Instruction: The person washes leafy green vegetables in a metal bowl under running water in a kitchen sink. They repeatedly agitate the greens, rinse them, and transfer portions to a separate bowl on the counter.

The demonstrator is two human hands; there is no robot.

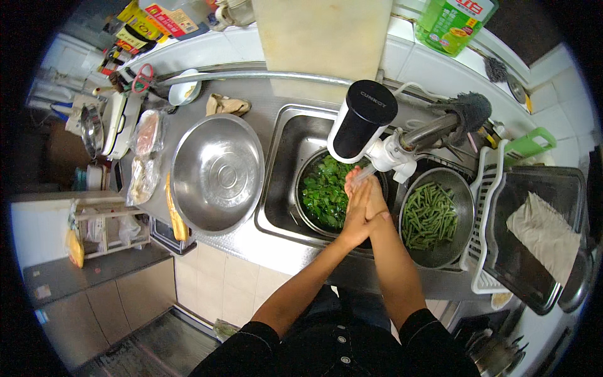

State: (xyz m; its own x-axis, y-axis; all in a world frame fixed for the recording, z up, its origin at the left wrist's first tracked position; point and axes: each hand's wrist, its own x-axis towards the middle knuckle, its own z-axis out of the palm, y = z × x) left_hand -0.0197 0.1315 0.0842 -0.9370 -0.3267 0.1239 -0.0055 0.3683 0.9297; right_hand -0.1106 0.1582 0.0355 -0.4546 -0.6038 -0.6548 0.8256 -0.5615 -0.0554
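Observation:
In the head view, my left hand (359, 217) lies across my right hand (375, 194), its thumb over the right wrist. Both hands are under the clear spout of a white faucet fitting (388, 151), and water appears to run onto the right fingers. The right fingers are partly hidden by the spout and the water. Below the hands, a round metal basin (301, 214) stands in the steel sink (278, 200). It holds green leafy vegetables (325, 188) in water. A black-and-white faucet water filter (360, 122) covers part of the basin.
Cut green beans (428, 214) fill a metal bowl (464, 235) right of my arms. A large steel bowl (207, 188) sits left of the sink. A white dish rack (480, 264) and a black tray (509, 188) with a cloth (546, 231) stand right. A cutting board (325, 42) leans behind.

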